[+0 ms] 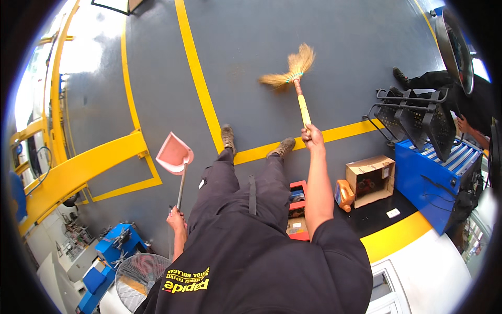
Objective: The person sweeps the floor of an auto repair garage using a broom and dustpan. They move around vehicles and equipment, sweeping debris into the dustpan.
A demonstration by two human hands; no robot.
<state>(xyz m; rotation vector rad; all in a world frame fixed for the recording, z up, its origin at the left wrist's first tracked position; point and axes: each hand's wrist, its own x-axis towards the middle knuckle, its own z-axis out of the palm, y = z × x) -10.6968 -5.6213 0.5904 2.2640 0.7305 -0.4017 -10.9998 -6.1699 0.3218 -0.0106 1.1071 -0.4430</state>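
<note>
In my right hand (312,137) is the yellow handle of a straw broom (299,65), fingers wrapped round it. Its bristles fan out over the grey floor ahead of me, split into two tufts. My left hand (177,219) grips the long thin handle of a dustpan (175,153). The pinkish pan hangs to my left, well apart from the broom; whether it touches the floor I cannot tell. No debris inside the pan can be made out.
Yellow lines (201,78) cross the floor. A yellow steel lift arm (86,175) stands left, above a fan (137,280). At right are an orange jug (344,194), a cardboard box (370,180), a blue cabinet (426,183), black perforated racks (413,118) and another person's leg (429,81).
</note>
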